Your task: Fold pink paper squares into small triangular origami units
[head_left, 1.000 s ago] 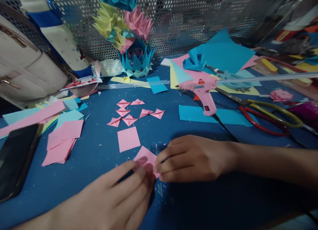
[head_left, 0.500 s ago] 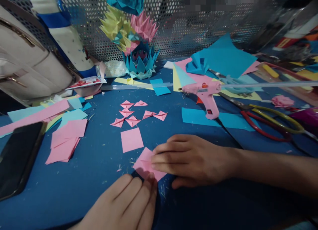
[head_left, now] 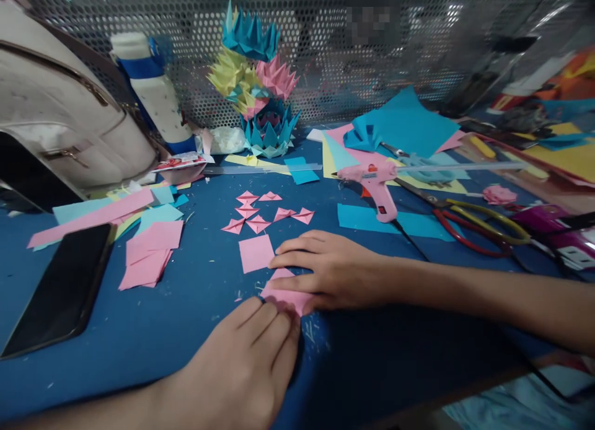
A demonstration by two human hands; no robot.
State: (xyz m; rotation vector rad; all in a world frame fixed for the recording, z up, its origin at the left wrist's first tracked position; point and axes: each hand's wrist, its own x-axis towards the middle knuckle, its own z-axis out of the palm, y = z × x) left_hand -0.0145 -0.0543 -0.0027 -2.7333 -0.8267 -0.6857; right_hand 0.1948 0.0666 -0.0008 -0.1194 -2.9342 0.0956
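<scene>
A pink paper square (head_left: 289,301) lies turned cornerwise on the blue table, between both hands. My left hand (head_left: 251,346) is closed, its fingertips pinching the paper's near edge; the thumb is largely hidden. Across the same sheet my right hand (head_left: 332,272) rests with fingers spread, one finger lying over the paper and the thumb by its right corner. Just beyond them is a flat pink square (head_left: 256,254), touched or nearly touched by my right fingertips. Several small folded pink paper pieces (head_left: 246,210) sit farther back.
A pink glue gun (head_left: 379,181) and red-and-yellow-handled scissors (head_left: 469,228) lie right. At left are a phone (head_left: 60,287), stacked pink squares (head_left: 151,256), a bottle (head_left: 160,101) and a bag (head_left: 56,101). Folded-paper flowers (head_left: 269,129) stand at the back.
My right hand has shifted over the sheet, its fingers spreading and its thumb coming to the right corner. My left hand stays at the near edge. The camera view has shifted.
</scene>
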